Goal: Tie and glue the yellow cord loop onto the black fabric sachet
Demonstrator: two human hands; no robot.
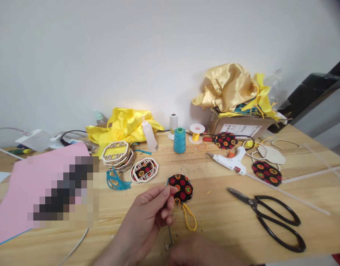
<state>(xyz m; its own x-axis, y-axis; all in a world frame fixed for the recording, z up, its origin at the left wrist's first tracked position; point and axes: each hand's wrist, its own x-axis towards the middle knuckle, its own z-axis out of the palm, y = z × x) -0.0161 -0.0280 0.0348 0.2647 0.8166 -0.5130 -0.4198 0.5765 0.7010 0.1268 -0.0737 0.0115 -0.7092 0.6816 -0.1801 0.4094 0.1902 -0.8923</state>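
Note:
Near the table's front middle, my left hand (155,207) is closed in a pinch on the left edge of a round fabric-covered piece (185,190), black with red and orange circles. A yellow cord loop (190,220) hangs from its lower edge. Below my left hand, a dark teal thread (170,235) runs down toward my right hand (197,253). That hand is smeared by motion at the bottom edge, so its fingers cannot be made out. Beyond the piece stands a teal thread cone (179,140).
Black-handled scissors (253,203) lie at right, with a white glue gun (232,162) behind them. Lattice frames (146,170) and a teal tassel (117,180) lie at left. A cardboard box (239,125) of fabric stands at back right, yellow satin (122,125) at back left.

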